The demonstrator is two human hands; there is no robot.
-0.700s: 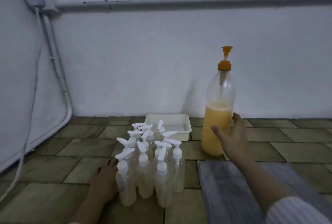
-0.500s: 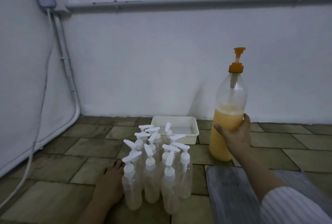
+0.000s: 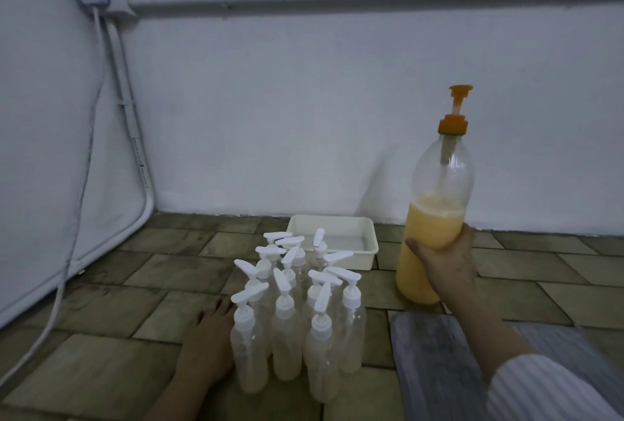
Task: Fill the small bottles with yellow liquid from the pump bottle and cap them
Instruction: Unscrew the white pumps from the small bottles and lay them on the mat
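Nearest, the left hand (image 3: 207, 339) lies flat on the tiled floor (image 3: 101, 363), fingers relaxed, touching the cluster of small bottles (image 3: 297, 316) with white pump caps. Farther right, the right hand (image 3: 445, 262) grasps the pump bottle (image 3: 435, 218) – half full of yellow liquid – beside a white tray (image 3: 334, 245) at the wall.

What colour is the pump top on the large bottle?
Orange, seen in the head view: pump top.

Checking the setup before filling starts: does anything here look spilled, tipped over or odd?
Nothing spilled or tipped that I can see. The small bottles stand upright in a tight cluster, pump spouts pointing every which way. The right hand grips the pump bottle, which stands roughly upright. The left hand rests on the floor beside the cluster.
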